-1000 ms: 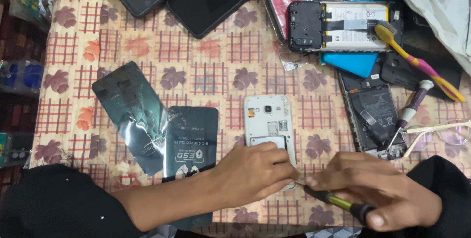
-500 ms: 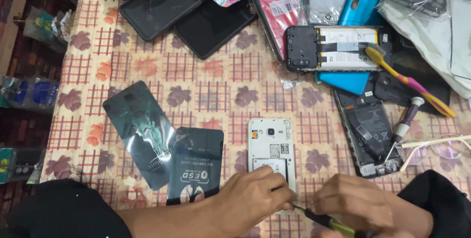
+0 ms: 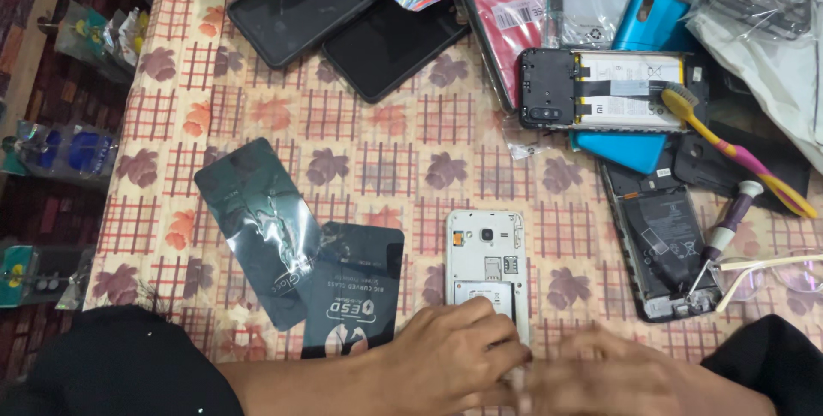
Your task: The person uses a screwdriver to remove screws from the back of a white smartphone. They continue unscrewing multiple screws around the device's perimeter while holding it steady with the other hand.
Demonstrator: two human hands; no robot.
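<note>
A white phone with its back cover off lies on the checked tablecloth near the front edge. My left hand rests over its lower end, fingers curled on it and holding it down. My right hand is beside it to the right, closed and blurred by motion, its fingertips meeting the left hand at the phone's bottom corner. The yellow and black screwdriver it held in the earlier frames is hidden in the blur now.
Two dark packets lie left of the phone. An opened dark phone, a purple-handled screwdriver and glasses lie right. Farther back are black phones, an opened phone with battery, a toothbrush and cases.
The view has shifted so both hands sit lower in frame. My right hand has moved in towards the left hand and is blurred; the screwdriver no longer shows.
</note>
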